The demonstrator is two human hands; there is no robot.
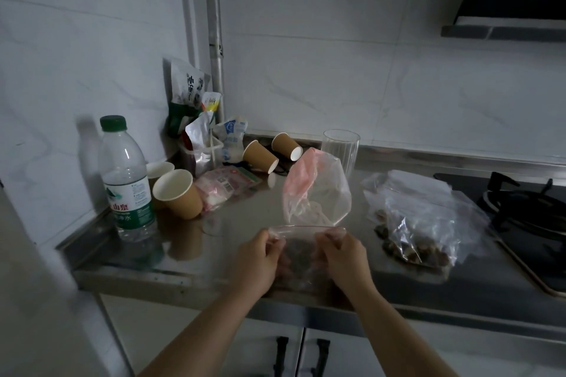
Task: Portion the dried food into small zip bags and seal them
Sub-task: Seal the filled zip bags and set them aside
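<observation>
dim kitchen, steel counter (232, 232), white tile wall, zip bag (301, 257) seal edge up, running left-right, left hand (255, 263) and right hand (344, 260) fingers pinched on top corners

The scene is looking dim and bluish, with grain softening fine detail. Light is coming from the right front: the bottle (127, 180) is throwing a soft shadow leftward onto the wall (61, 70). The steel counter (232, 223) is giving off dull reflections of the cups. The wide lens is bending straight lines near the edges, and the corners are falling darker.
</observation>
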